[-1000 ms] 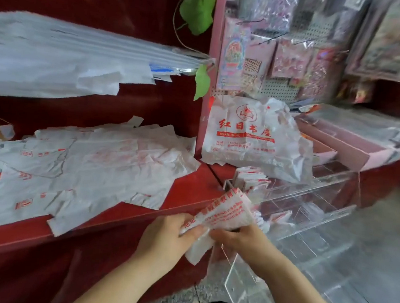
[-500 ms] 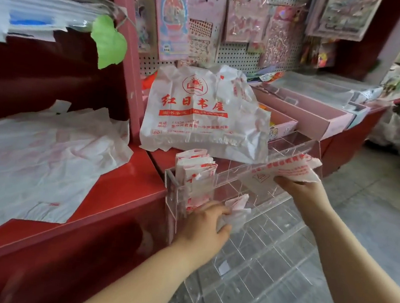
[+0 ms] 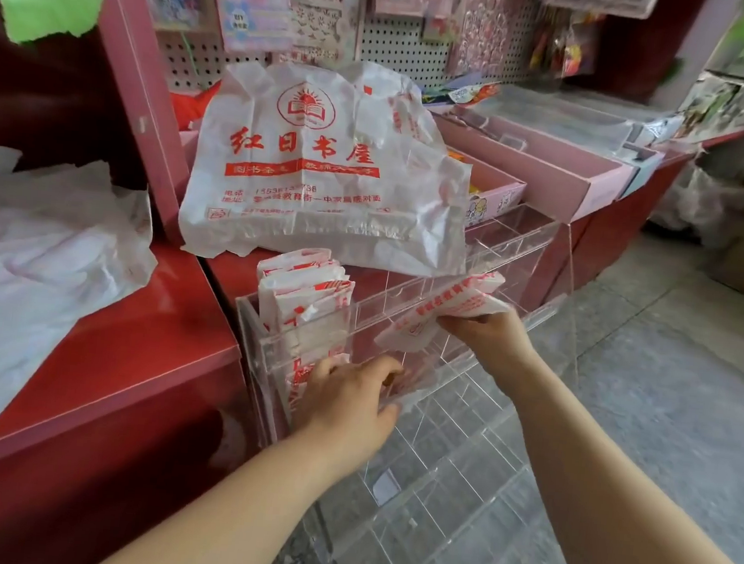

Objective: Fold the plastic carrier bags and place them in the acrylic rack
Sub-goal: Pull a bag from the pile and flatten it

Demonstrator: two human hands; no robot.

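Note:
A clear acrylic rack point(image 3: 523, 246) with several compartments hangs at the front of the red counter. Its leftmost compartment holds a bundle of folded white bags with red print point(image 3: 303, 293). My right hand point(image 3: 490, 334) pinches a folded white-and-red bag point(image 3: 444, 311) over a compartment in the rack's middle. My left hand point(image 3: 350, 398) reaches into the rack lower down, its fingers curled against the folded bags there; what they hold is hidden. A large unfolded carrier bag point(image 3: 321, 172) with red characters lies on the counter behind the rack. More flat bags point(image 3: 30, 276) lie spread at left.
The red counter point(image 3: 164, 343) runs along the left. Pink trays point(image 3: 545, 162) sit to the right behind the rack. A pegboard point(image 3: 397, 43) with hanging stationery packets stands at the back. A grey tiled floor point(image 3: 670, 378) lies at right, seen through the rack.
The view has turned right from the counter to the rack. My right hand lowered the folded bag toward a middle compartment. My left hand moved deeper into the rack.

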